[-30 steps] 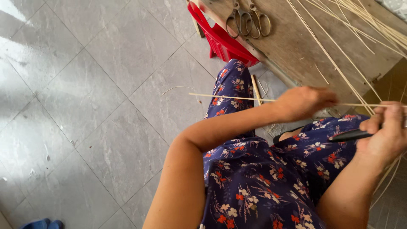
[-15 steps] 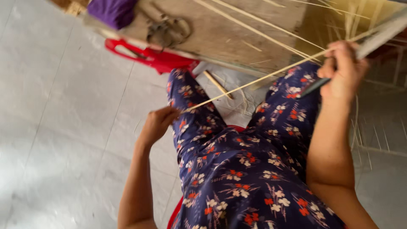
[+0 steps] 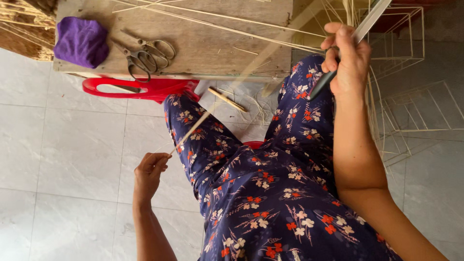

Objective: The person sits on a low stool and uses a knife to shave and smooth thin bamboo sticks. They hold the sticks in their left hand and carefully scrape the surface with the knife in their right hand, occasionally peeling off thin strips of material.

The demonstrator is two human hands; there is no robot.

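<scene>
My left hand [image 3: 149,174] pinches the near end of a long thin bamboo strip [image 3: 251,72] beside my left knee. The strip runs up and to the right, blurred, towards my right hand [image 3: 349,60]. That hand is closed around a knife with a dark handle and a long pale blade [image 3: 369,21], held above my right knee. I sit with my legs in dark blue floral trousers [image 3: 270,193].
A wooden board [image 3: 217,46] lies ahead with metal scissors [image 3: 145,53], a purple cloth [image 3: 81,41] and loose bamboo strips on it. Under it shows a red plastic stool [image 3: 140,89]. Thin bamboo frames [image 3: 411,96] stand at right on the grey tiled floor.
The left hand has drawn the strip's end down and away to the left, off the lap. The right hand with the knife stays raised. The view has swung to show the board.
</scene>
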